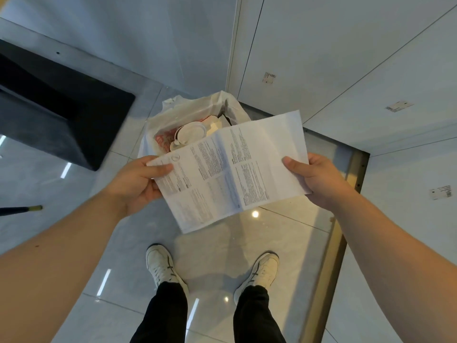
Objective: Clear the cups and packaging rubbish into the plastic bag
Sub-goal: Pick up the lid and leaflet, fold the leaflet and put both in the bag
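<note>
A printed paper sheet [232, 169] with fold creases is stretched out flat between both hands, above the floor. My left hand [138, 184] pinches its left edge and my right hand [319, 179] grips its right edge. Just beyond the sheet a white translucent plastic bag [173, 112] stands open on the floor against the wall. Inside it lie a white cup lid [190, 132], red printed packaging [162, 141] and pale card pieces. The sheet hides the bag's near side.
A dark block-shaped furniture piece [61, 115] stands at the left. White cabinet panels [346, 58] with small labels rise at the right, and a brass floor strip [331, 256] runs beside them. My two white shoes [163, 266] stand on glossy floor tiles.
</note>
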